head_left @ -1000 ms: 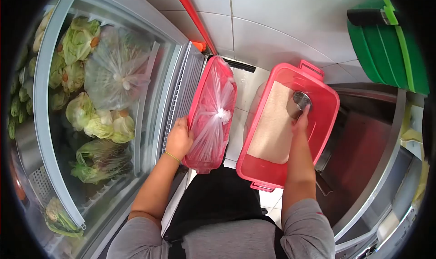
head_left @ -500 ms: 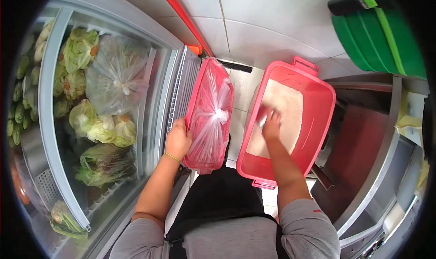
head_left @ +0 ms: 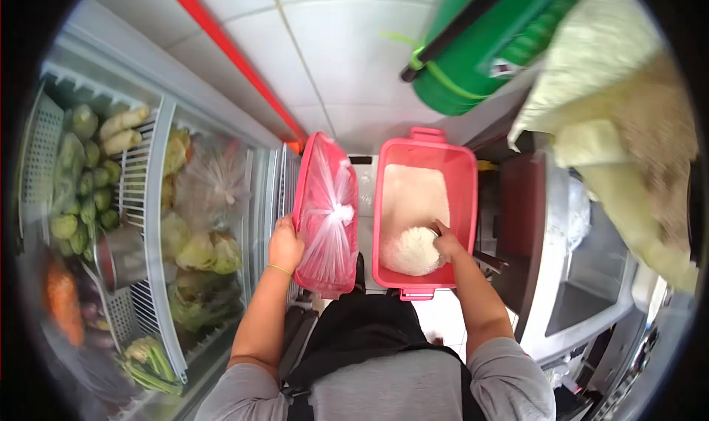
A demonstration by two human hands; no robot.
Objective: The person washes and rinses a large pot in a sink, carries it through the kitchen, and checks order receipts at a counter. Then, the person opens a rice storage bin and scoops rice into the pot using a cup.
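Observation:
My left hand [head_left: 286,244] is closed on the left edge of a pink lid [head_left: 301,210], which is held tilted upright. A clear plastic bag [head_left: 340,214] with a knot in its middle covers the lid. My right hand [head_left: 448,245] is inside a pink plastic bin [head_left: 464,177], its fingers closed on the right rim of a round bowl. White rice [head_left: 411,251] is heaped over the bowl and hides most of it. More rice [head_left: 413,192], pale and fairly level, lies in the bin behind the bowl.
A glass-door fridge [head_left: 164,199] with vegetables stands at my left. A red pole [head_left: 233,59] leans against the tiled wall behind. On the right are a green container [head_left: 458,59], a metal cabinet [head_left: 517,207] and a large pale sack [head_left: 591,66].
My right hand has moved toward me in the bin, and the bowl is now heaped with rice. My left hand still holds the lid. The view has shifted right.

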